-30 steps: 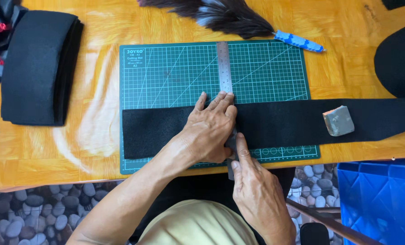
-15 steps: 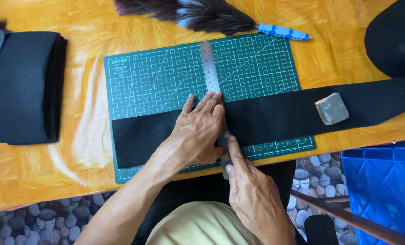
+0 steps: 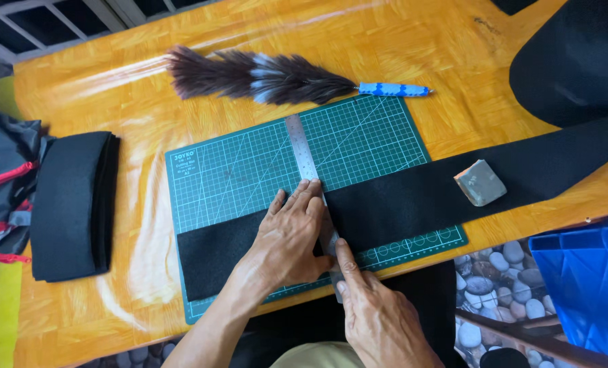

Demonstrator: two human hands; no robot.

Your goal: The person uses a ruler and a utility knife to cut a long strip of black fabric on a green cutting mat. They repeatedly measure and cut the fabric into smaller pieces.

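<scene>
A long black fabric strip lies across the lower part of a green cutting mat. A steel ruler crosses the strip from far to near. My left hand lies flat on the ruler and the fabric, fingers close together, pressing down. My right hand is at the ruler's near end, its index finger stretched along the ruler's right edge. Whether it holds a small tool is hidden. A grey block rests on the strip to the right.
A feather duster with a blue handle lies beyond the mat on the orange table. A folded black stack and a bag sit at the left. More black material lies far right, and a blue crate stands below the table edge.
The view has shifted, so the mat and table sit lower and further right in the picture. Both hands stay on the ruler and strip in about the same place.
</scene>
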